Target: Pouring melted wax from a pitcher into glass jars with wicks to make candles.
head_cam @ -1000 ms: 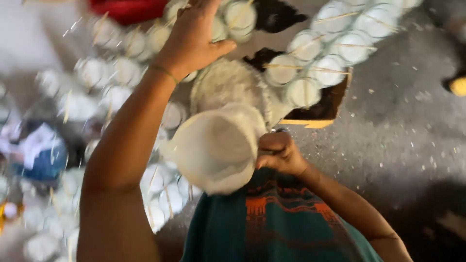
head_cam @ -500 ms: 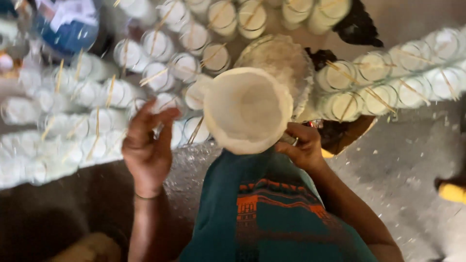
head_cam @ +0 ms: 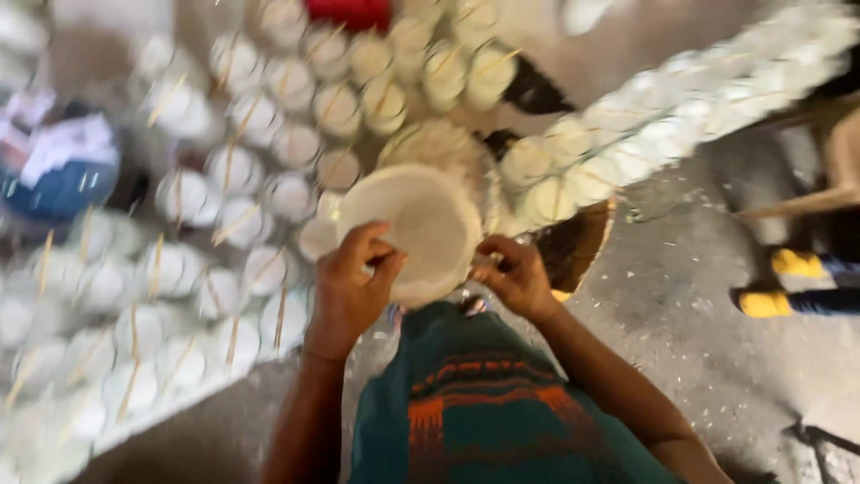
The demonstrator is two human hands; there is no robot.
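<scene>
Together our hands grip the round cream-white mould (head_cam: 421, 229).
Left hand (head_cam: 351, 289) pinches its near-left rim, right hand (head_cam: 512, 276) its near-right rim, equally close.

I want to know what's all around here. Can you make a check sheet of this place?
Surface: grey speckled floor.
Job's things: cream round bowl-like vessel, held at the rim.
Clutter: many small white cups with sticks; blue-and-white bundle; red thing.
Hands: left hand and right hand both grip the vessel.
Cables: nothing seen.
Surroundings: yellow-and-blue item; picture is blurred.
</scene>
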